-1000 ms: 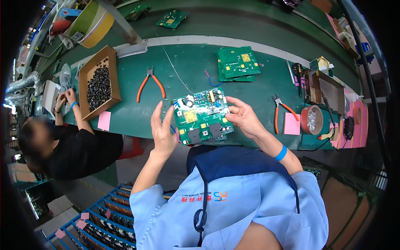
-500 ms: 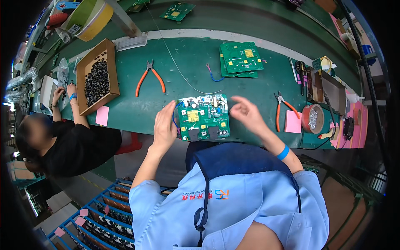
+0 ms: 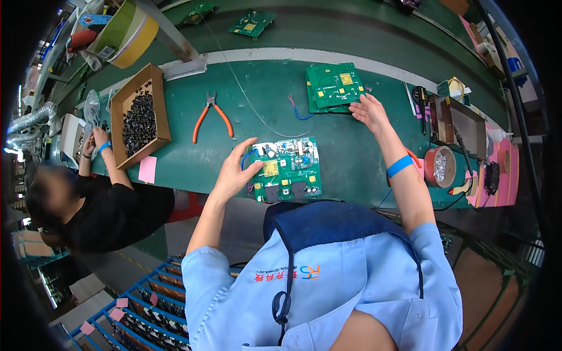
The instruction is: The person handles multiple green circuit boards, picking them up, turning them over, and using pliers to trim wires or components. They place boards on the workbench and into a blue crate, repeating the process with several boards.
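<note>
Light blue shirt (image 3: 234, 304) and navy apron (image 3: 333, 219) fill the closest bit of the view, and just past them there's a green circuit board (image 3: 301, 169), parts side up, by the near edge of the green bench (image 3: 351, 175). Left hand (image 3: 235, 174) is at its left side, thumb and fingers spread, thumb reaching over toward a yellow square (image 3: 270, 168); can't really tell if it's pressing down. Off to the right, the right forearm hides most of an orange handle (image 3: 414, 158), with a red roll (image 3: 429, 168) near it. Over left there's a cardboard box (image 3: 159, 111) of little black bits (image 3: 139, 124), and some pliers (image 3: 211, 106) lie with handles apart between box and board. Further up, the right hand (image 3: 369, 114) is at the lower right corner of a stack of boards (image 3: 329, 88), fingers close together, but I can't tell if they're pinching anything. Blue wire (image 3: 302, 116) lies just left of the stack. Way back, past the bench's pale edge, there's another board (image 3: 252, 22).
</note>
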Demonstrator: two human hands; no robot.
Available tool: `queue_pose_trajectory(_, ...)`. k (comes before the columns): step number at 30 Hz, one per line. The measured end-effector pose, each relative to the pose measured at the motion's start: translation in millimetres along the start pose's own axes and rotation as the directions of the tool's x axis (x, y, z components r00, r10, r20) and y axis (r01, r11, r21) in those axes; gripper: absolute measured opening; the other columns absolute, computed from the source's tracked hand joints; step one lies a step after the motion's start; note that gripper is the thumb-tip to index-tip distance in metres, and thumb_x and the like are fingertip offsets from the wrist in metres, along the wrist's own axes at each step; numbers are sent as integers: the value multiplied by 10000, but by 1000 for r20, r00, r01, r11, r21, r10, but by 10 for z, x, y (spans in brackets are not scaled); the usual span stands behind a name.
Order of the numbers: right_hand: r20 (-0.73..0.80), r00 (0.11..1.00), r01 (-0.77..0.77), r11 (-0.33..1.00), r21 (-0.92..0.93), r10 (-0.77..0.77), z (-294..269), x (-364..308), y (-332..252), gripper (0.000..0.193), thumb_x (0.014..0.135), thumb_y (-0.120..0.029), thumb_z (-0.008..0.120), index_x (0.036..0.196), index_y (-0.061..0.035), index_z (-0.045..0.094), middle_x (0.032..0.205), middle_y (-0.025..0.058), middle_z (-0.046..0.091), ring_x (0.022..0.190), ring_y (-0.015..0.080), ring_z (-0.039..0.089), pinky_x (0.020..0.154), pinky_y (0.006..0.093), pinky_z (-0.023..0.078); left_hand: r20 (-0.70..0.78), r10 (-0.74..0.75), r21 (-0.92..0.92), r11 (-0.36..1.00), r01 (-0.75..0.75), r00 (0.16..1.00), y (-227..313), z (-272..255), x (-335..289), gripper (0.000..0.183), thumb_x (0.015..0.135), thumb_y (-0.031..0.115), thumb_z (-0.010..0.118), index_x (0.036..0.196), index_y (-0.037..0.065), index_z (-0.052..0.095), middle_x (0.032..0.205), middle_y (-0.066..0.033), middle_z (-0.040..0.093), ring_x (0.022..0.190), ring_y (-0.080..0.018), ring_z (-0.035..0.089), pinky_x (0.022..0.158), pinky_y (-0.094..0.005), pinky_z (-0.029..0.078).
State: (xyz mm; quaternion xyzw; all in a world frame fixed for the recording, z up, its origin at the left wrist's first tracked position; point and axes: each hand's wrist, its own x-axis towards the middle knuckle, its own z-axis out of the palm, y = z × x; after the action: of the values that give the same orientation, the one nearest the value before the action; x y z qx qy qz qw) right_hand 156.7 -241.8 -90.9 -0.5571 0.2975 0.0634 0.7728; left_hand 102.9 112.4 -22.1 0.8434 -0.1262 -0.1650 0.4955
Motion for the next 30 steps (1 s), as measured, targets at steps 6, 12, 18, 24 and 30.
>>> queue_pose_trajectory(6,4,1000,-15,1000,25,15,-39,84,58,249,854,-162,410,1077,-55,391,858,118,556,753,199,572,600,287,470,-16,-37,-6,999,37,999,144,81,-35,576,661,119,609,1173,62,353,1082,-155,487,1037,-265,454,887,-335,331)
queue_pose_trajectory(12,116,990,72,996,51,-78,36,-32,-3,188,848,-148,420,1004,-44,420,850,133,567,737,199,576,614,292,471,-90,36,150,988,-22,995,146,104,-41,628,638,143,633,1182,34,338,1107,-170,463,1062,-279,424,902,-341,310)
queue_pose_trajectory(18,189,967,139,976,165,-170,68,-319,-68,218,842,-122,427,1038,-30,415,830,154,572,695,202,583,601,291,488,-332,91,-96,987,-129,939,187,-81,83,402,708,100,576,1081,5,462,1031,-117,519,999,-201,470,860,-309,344)
queue_pose_trajectory(24,309,921,171,958,231,-239,276,-897,-213,244,842,-122,428,1068,-34,404,813,146,571,696,202,582,614,288,484,-315,137,-407,875,-264,939,662,-33,470,316,832,146,456,1103,-14,422,1063,-120,500,971,-188,489,816,-291,377)
queue_pose_trajectory(30,376,889,179,955,236,-260,404,-1312,-280,249,844,-131,426,1074,-36,405,797,152,577,686,207,586,617,290,478,71,64,-638,770,-4,995,910,154,716,355,851,248,428,1116,15,390,975,-68,523,832,-119,530,718,-260,432)
